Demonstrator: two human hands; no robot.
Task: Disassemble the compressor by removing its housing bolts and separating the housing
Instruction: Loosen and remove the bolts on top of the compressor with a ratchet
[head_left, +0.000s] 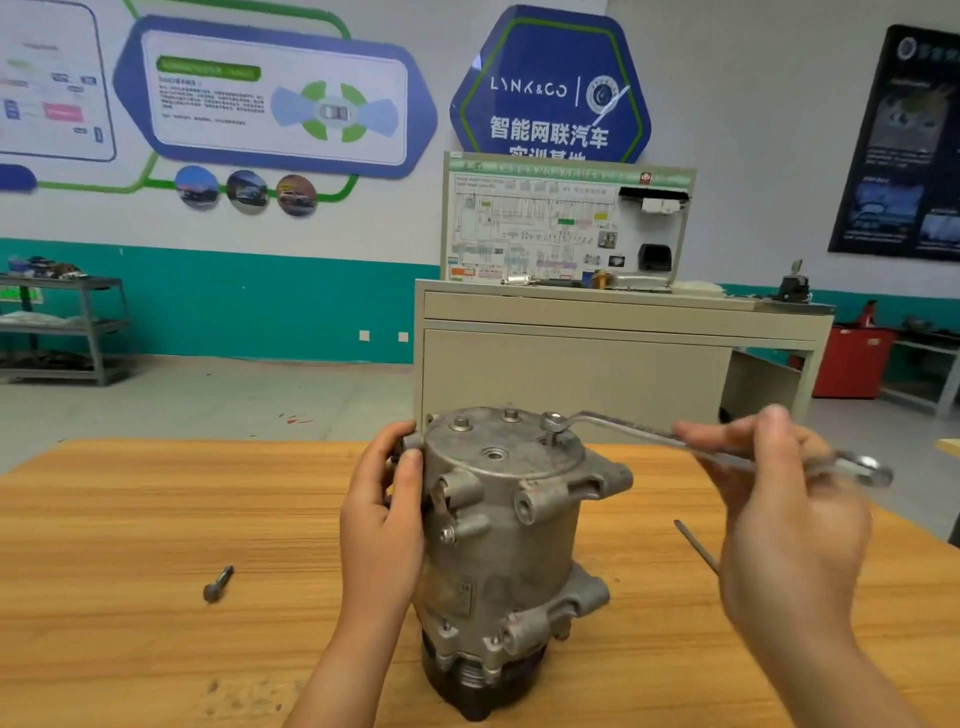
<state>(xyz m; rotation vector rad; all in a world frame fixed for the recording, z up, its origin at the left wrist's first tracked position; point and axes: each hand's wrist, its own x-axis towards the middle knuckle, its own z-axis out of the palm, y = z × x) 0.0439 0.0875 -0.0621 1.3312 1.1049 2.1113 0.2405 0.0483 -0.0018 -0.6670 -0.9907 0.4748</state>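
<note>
A grey metal compressor (511, 540) stands upright on the wooden table (130, 519), pulley end down. My left hand (387, 512) grips its upper left side, thumb on the housing. My right hand (779, 499) holds the shaft of a ring wrench (631, 428). The wrench's far ring sits over a raised housing bolt (551, 427) on the top cover. Two other bolts (460, 422) stand in the cover's top. One removed bolt (218, 584) lies on the table to the left.
A thin dark tool (696, 545) lies on the table, partly behind my right hand. Beyond the table stand a beige bench (597, 358) with a wiring display board, a metal shelf rack (67, 327) at the left and a red cabinet (852, 364) at the right.
</note>
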